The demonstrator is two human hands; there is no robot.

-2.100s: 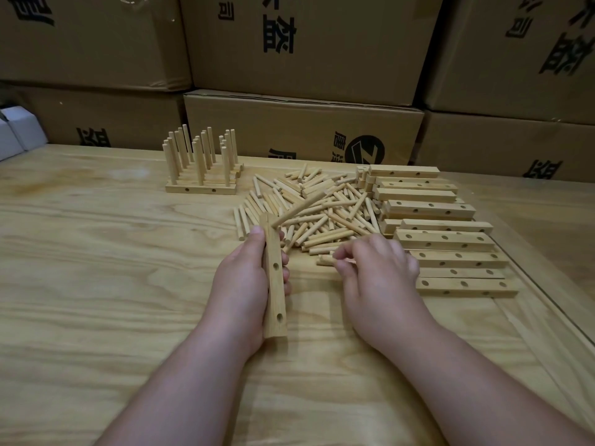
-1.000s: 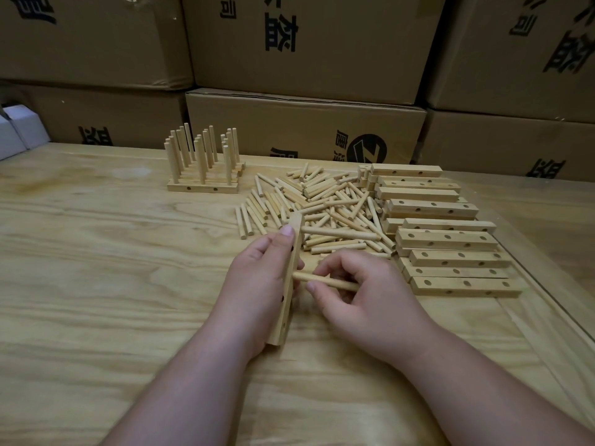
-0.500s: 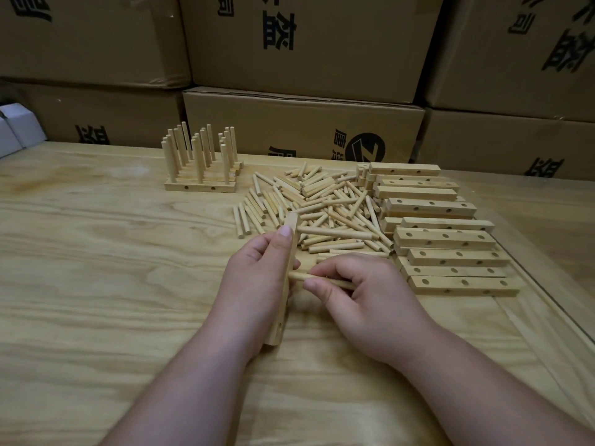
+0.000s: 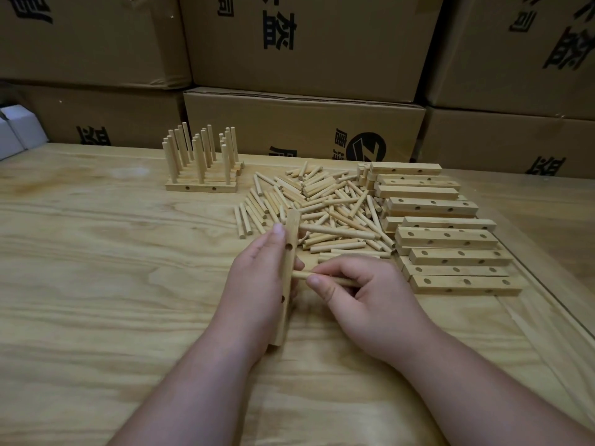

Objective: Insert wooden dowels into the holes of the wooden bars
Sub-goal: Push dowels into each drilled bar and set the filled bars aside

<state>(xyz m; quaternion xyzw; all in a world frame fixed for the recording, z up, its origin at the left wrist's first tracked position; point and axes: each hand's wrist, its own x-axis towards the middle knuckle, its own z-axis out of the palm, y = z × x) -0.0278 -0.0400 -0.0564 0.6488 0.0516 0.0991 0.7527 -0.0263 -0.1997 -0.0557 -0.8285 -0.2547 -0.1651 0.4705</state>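
Now my left hand grips the bar, my right hand pinches the dowel; I'd push square (no wiggling).

your left hand: fingers wrapped, thumb up top | your right hand: pinching, knuckles up; forearms angled inward

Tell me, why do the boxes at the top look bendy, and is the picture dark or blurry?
In the head view, the wide lens bows the cardboard boxes near the edges; the light is dim and soft, with a pale sheen on the table at far left; the left hand, bar, right hand and dowel look fairly sharp.
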